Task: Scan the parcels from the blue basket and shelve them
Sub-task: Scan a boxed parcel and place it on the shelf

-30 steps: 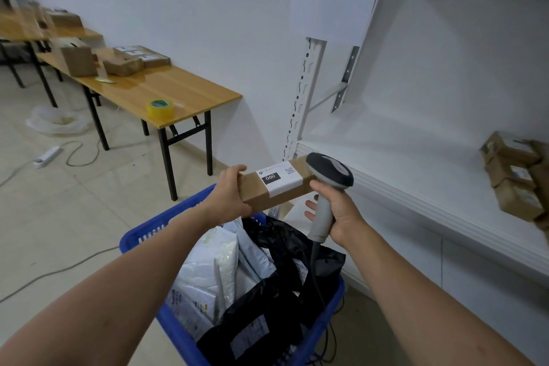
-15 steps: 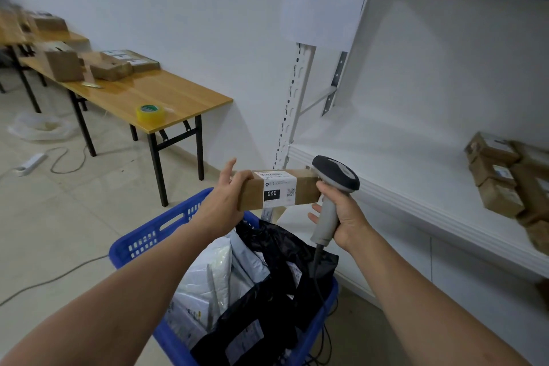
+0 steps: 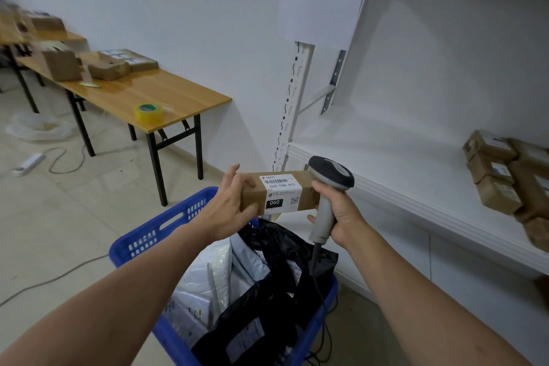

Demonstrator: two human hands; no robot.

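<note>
The left hand grips a box labelled "060-06B-A05"; right hand grips the scanner.

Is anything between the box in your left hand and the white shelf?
Only the scanner in the right hand, at the shelf-side end of the box. The shelf beyond is bare there; stacked parcels sit farther right.

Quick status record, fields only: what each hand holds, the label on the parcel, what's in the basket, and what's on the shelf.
left hand: grips the left end of the cardboard box
right hand: grips the scanner by its handle, head at the box's right end
label: faces the camera, reads 060
blue basket: holds black and white mailer bags
shelf: brown parcels grouped at its right end
</note>
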